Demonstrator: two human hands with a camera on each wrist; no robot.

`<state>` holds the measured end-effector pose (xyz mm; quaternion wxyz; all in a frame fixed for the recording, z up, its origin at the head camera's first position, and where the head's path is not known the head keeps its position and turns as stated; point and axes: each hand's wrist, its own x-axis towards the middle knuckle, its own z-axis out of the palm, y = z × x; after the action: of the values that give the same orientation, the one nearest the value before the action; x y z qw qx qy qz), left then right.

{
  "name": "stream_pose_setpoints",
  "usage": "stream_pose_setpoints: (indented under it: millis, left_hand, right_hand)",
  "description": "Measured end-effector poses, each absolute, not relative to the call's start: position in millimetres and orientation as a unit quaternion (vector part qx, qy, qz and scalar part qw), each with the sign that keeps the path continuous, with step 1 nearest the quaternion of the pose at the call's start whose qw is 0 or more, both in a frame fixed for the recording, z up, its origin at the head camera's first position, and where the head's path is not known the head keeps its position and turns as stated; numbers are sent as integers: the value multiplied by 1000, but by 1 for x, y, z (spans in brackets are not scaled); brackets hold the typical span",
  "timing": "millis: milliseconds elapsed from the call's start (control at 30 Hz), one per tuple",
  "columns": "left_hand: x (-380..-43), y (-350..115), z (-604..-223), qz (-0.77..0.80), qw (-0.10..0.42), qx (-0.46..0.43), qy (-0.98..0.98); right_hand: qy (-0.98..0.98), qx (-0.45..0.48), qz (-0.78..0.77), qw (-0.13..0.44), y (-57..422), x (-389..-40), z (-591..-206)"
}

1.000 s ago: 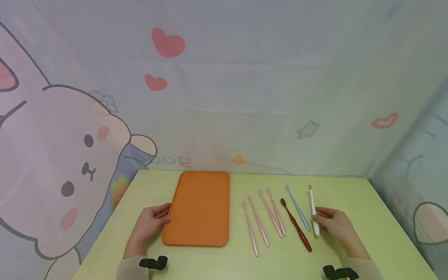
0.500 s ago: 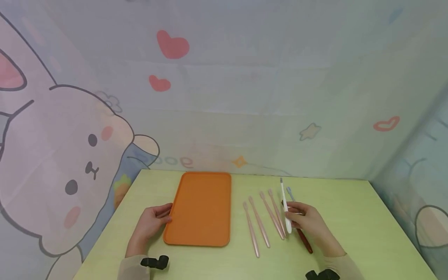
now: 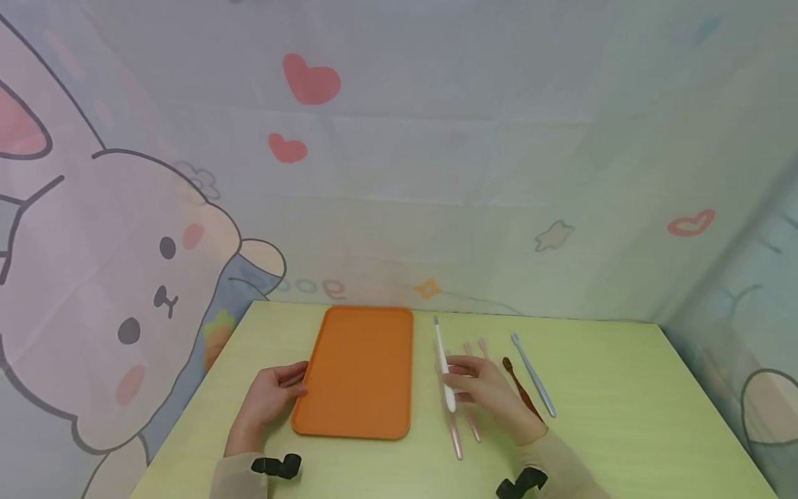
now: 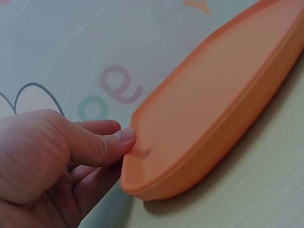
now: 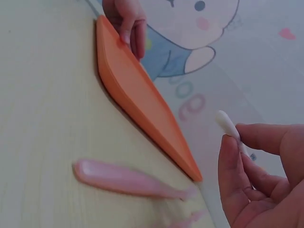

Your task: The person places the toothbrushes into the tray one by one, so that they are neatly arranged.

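Observation:
Between thumb and fingers my right hand pinches a white toothbrush, its grey bristles pointing to the back wall. The brush hangs over the pink toothbrushes, which the hand partly hides. In the right wrist view the rounded end of the white handle sticks out past the fingertips. My left hand grips the left rim of an orange tray, thumb on top and fingers at the side and below, as the left wrist view shows. Nothing lies on the tray.
Right of the pink brushes lie a dark red toothbrush, partly behind the right forearm, and a blue toothbrush. The pale yellow-green table ends at a printed cloth backdrop.
My right hand has carried the white toothbrush leftward from the right end of the row, past the blue and red brushes, to over the pink ones. The left hand stays on the tray.

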<state>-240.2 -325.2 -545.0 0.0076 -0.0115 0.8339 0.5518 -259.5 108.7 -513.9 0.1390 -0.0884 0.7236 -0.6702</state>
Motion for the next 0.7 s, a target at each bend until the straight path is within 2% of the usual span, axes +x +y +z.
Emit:
stream_pose_setpoints:
  millis: [300,700]
  left_hand:
    - [-241,-325,-544,544,2,-3,839]
    - [-243,-326,-547,542,7,2,840]
  right_hand:
    - [671,-91,-712,185,42,-257,-518]
    - [624,-57,-754,199,-22,-249,-528]
